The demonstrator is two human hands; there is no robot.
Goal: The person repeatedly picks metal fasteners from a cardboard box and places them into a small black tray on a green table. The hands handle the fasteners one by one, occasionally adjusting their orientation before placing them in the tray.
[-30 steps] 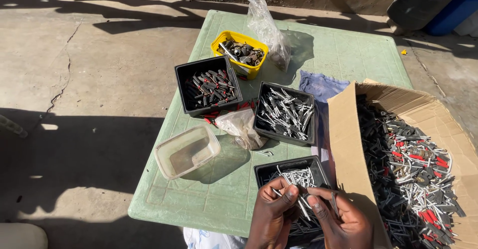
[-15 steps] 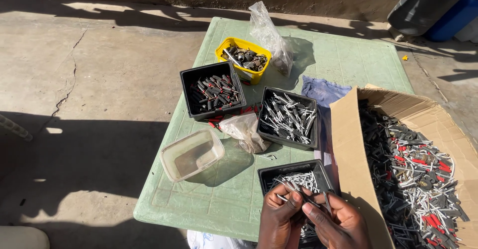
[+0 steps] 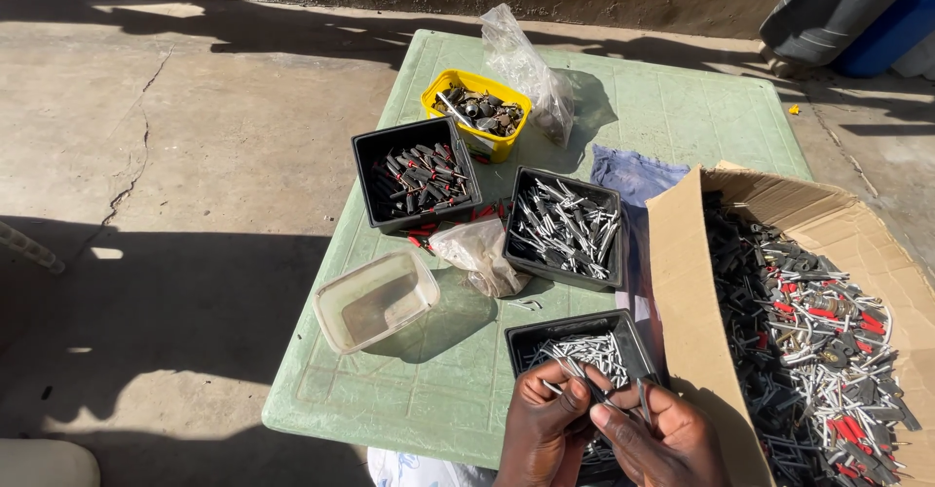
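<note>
You are pinching a thin metal pin (image 3: pixel 596 396) between your closed left hand (image 3: pixel 547 427) and right hand (image 3: pixel 664 436), over the nearest black tray (image 3: pixel 623 336) of pins, and a loosening grip is risking dropping it onto the green table (image 3: pixel 682 107).

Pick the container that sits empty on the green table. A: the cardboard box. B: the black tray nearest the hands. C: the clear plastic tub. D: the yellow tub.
C: the clear plastic tub shows only its bare bottom, while the yellow tub, the black tray nearest the hands and the cardboard box all hold small metal or plastic parts.
</note>
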